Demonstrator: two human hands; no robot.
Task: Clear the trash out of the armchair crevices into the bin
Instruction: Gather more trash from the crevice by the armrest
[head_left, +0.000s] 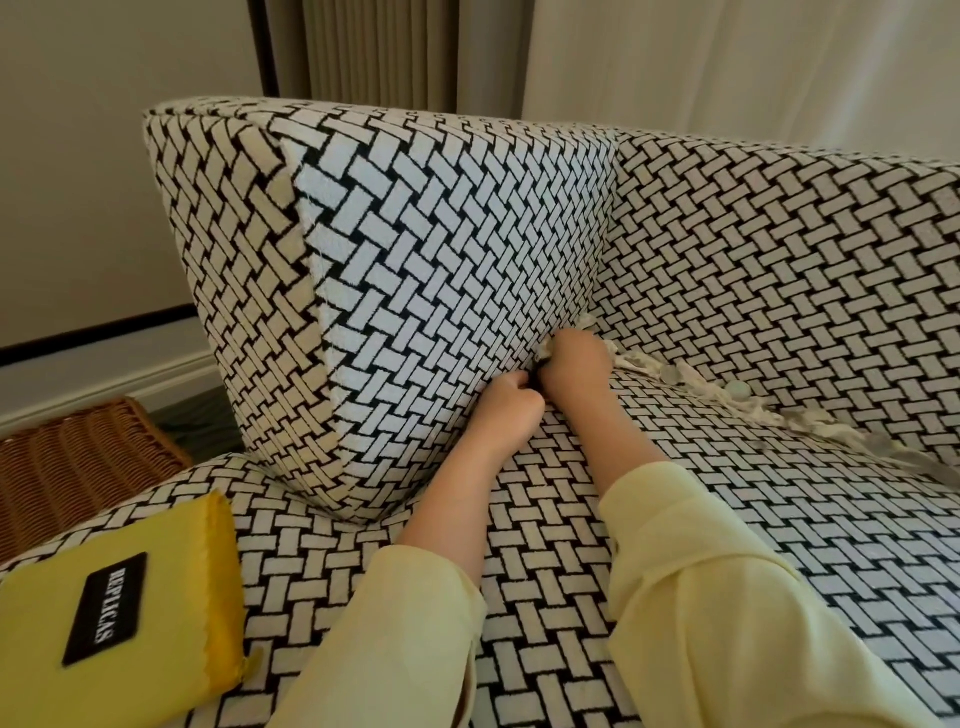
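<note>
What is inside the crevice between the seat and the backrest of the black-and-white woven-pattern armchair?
Pale crumpled scraps of trash line the crevice. Both hands, left hand and right hand, dig into its corner, hiding whatever lies deeper.

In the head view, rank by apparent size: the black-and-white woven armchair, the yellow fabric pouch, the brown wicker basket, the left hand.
1. Black-and-white woven armchair.
2. Yellow fabric pouch and brown wicker basket: similar, both cropped, unranked.
3. Left hand, smallest.

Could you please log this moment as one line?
left hand: fist at armrest crevice | right hand: gripping paper scrap | more trash: in back crevice
</note>
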